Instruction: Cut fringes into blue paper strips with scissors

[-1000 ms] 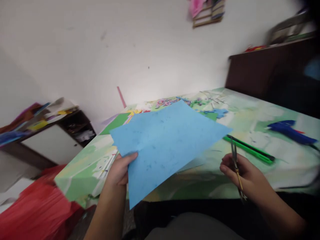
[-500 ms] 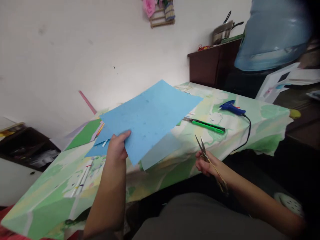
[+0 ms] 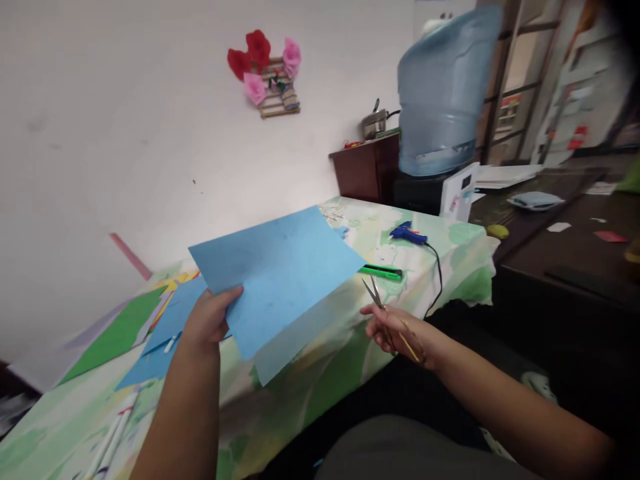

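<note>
My left hand pinches the near-left edge of a large sheet of blue paper, thumb on top, and holds it up above the table. Below its front edge shows a paler translucent sheet; I cannot tell whether it is part of the same piece. In my right hand is a pair of scissors, blades slightly apart and pointing up and left. The scissors are apart from the paper. Beyond them a green utility knife lies on the table, partly covered by the paper.
A blue glue gun with a black cord rests on the patterned tablecloth. To the left are green paper, more blue paper and white markers. Behind stands a large water bottle; paper flowers hang on the wall.
The view has swung right, bringing more of the room on the right into sight. The blue sheet tilts a little differently. Both hands keep hold of the same things.
</note>
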A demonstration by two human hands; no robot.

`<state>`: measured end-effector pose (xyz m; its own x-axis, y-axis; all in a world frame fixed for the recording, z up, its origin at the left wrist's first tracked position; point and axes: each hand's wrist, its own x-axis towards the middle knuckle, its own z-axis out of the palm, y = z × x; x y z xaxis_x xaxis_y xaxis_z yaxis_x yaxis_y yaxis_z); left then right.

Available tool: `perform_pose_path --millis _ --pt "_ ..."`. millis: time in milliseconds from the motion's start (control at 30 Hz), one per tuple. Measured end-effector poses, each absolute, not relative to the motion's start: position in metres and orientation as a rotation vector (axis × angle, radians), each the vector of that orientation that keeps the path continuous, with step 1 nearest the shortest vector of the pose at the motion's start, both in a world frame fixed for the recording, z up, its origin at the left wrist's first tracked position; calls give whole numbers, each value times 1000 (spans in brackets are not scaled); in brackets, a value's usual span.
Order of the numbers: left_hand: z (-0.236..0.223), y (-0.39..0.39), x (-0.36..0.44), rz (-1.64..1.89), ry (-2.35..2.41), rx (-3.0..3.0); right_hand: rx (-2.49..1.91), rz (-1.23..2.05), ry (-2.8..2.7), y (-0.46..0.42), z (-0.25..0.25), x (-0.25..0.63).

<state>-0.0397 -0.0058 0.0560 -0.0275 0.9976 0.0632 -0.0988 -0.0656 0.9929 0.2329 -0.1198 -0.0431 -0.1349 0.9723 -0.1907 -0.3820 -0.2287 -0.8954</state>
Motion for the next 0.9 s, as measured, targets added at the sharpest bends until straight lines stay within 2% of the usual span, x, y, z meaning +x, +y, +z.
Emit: perform_pose_path --millis 133,333,700,900 --pt "44 -2 -36 1289 1105 1163 -992 1629 -790 -120 -44 238" --pt "51 -5 -27 1213 1133 1207 -1024 1662 -839 -127 -40 241" --pt "41 -7 -6 1166 1177 1240 -1127 1454 -884 -122 -51 240" --pt "27 9 -7 1011 1256 1243 -1177 1469 -889 -117 -53 242"
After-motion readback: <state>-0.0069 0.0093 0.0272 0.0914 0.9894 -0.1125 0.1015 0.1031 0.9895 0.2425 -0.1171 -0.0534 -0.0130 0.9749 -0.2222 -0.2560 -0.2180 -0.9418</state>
